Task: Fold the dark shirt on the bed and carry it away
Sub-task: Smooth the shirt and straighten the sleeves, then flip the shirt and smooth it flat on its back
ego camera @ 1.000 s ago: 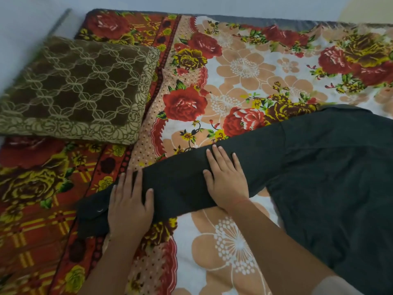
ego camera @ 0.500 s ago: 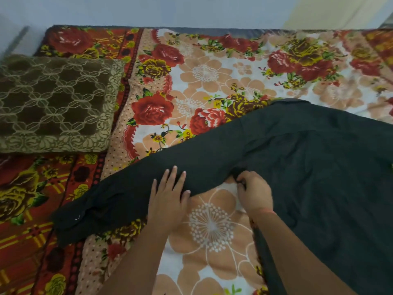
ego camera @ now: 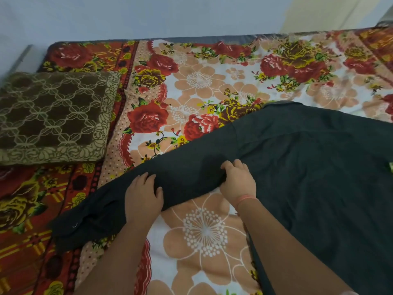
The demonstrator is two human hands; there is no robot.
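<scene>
since 0.5 s ago: the left hand (ego camera: 143,196) has gone from lying flat with spread fingers to curling into the cloth. it now grips the near edge of the sleeve (ego camera: 187,173), fingertips tucked into the fabric and thumb on top. the right hand (ego camera: 237,182) was already curled at the armpit end; it now sits a little higher on the sleeve, fingers bent round a bunched fold (how deep they go under the cloth cannot be seen). the stretch of sleeve between the two hands looks humped up rather than flat.

the dark shirt (ego camera: 308,167) lies spread on the bed, body to the right and running off the frame edge. the sleeve reaches out diagonally to the lower left and ends in a crumpled cuff (ego camera: 80,222). a small pale mark on the cuff is too small to identify.

a pink band (ego camera: 244,198) is on the right wrist.

the floral sheet (ego camera: 202,81) covers the bed. a brown patterned pillow (ego camera: 53,116) sits at the left, well apart from the shirt.
</scene>
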